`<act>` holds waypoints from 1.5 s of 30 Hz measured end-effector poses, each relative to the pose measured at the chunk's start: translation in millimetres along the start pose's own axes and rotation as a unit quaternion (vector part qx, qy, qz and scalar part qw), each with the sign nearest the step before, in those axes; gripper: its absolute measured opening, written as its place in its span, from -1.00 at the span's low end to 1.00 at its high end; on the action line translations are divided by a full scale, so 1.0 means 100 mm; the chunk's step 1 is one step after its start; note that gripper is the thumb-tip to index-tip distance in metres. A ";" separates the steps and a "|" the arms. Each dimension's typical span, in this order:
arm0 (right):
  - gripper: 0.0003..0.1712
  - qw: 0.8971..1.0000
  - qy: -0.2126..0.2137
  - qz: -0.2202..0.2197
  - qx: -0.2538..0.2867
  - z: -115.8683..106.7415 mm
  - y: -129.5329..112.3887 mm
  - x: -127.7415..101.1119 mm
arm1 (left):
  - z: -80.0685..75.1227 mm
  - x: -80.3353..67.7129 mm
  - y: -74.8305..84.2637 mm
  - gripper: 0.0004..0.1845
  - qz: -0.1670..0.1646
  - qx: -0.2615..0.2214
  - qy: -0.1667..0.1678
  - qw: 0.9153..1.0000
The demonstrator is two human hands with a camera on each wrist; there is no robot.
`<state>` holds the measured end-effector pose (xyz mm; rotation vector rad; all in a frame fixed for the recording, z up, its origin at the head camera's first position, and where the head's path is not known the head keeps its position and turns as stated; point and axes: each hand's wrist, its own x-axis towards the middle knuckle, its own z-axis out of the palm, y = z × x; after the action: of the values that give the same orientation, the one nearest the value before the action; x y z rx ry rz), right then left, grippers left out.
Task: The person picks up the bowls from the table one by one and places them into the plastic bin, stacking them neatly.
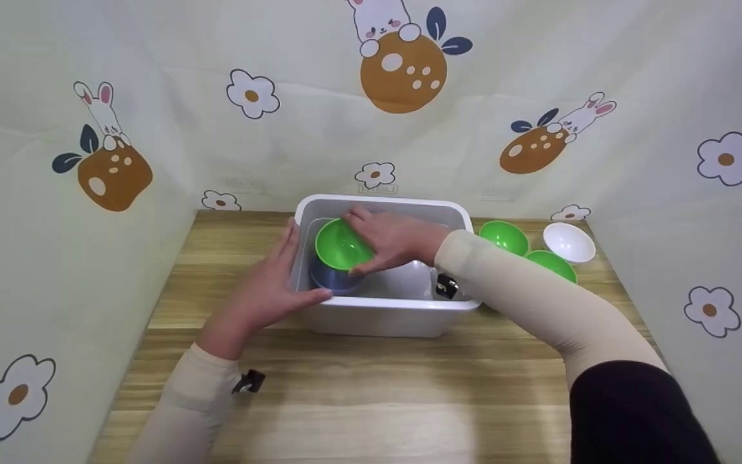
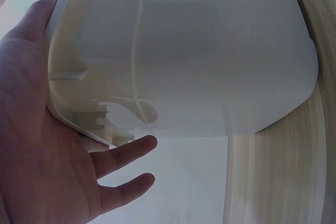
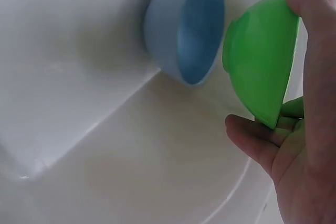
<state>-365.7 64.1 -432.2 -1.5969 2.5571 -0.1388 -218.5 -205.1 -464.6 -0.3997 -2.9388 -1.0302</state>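
Note:
In the head view, my right hand grips a green bowl by its rim, inside a white plastic bin. Under the green bowl stands a blue bowl. The right wrist view shows a gap between the green bowl and the blue bowl, with thumb and fingers on opposite sides of the green rim. My left hand rests on the bin's left front corner, fingers straight along the left side and thumb on the front rim. Two of its fingers stick out free below the bin.
To the bin's right, partly behind my right forearm, are two green bowls, one farther back and one nearer, and a white bowl. The wooden table is bounded by a printed cloth at the back and sides.

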 end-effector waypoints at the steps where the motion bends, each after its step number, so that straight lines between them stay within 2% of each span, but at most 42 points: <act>1: 0.36 1.000 -0.005 0.002 -0.003 0.02 0.00 0.00 | 0.00 0.00 0.00 0.51 0.000 0.001 -0.001 1.000; 6: 0.37 0.999 -0.019 0.011 -0.025 0.11 -0.01 0.03 | 0.01 0.00 0.00 0.53 -0.001 -0.002 -0.004 1.000; 19: 0.37 0.998 -0.037 0.000 -0.050 0.23 -0.06 0.13 | -0.01 -0.01 0.02 0.53 -0.005 -0.013 -0.005 1.000; 28: 0.37 0.995 -0.053 -0.001 -0.083 0.28 -0.08 0.19 | -0.02 0.00 0.02 0.52 -0.001 0.002 -0.008 1.000; 36: 0.37 0.993 -0.072 -0.003 -0.094 0.31 -0.09 0.23 | -0.01 0.00 -0.01 0.53 0.001 -0.003 -0.007 1.000; 45: 0.35 0.993 -0.090 -0.002 -0.079 0.36 -0.09 0.24 | -0.01 0.00 0.01 0.51 0.004 0.006 -0.004 1.000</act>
<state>-362.9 37.8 -467.7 -1.5849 2.4791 0.2040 -218.3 -205.4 -463.4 -0.4144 -2.9469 -1.0110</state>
